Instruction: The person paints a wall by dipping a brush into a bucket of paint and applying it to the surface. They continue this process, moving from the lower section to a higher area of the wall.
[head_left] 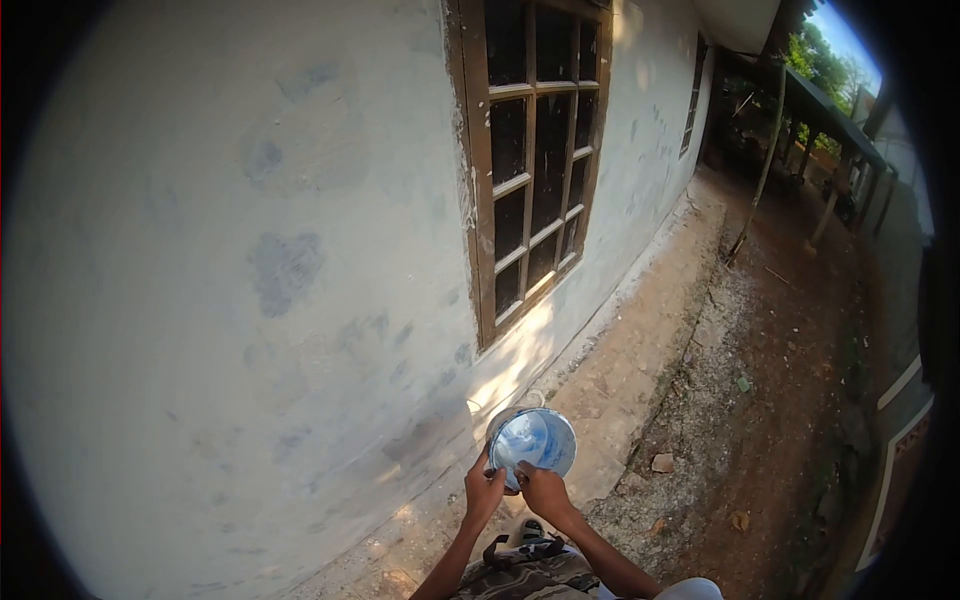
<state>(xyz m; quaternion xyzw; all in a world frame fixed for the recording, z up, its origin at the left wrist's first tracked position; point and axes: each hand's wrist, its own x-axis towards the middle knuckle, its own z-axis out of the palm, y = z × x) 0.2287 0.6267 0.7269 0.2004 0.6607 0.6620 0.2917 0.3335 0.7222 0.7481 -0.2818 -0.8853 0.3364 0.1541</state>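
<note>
A round bucket with blue and white smears inside is held in front of the body, its opening facing up. My left hand is wrapped round the near left rim. Beside it, my right hand is closed at the near rim, its fingers reaching just inside; what it pinches there is too small to make out. Left of the bucket stands a pale wall with grey-blue patches. A brown-framed window with white bars is set in the wall beyond the bucket.
A concrete ledge runs along the wall's foot. To its right lies brown ground with stones and leaves. A slanted pole stands farther off, near a roofed shelter. A sandalled foot shows below the hands.
</note>
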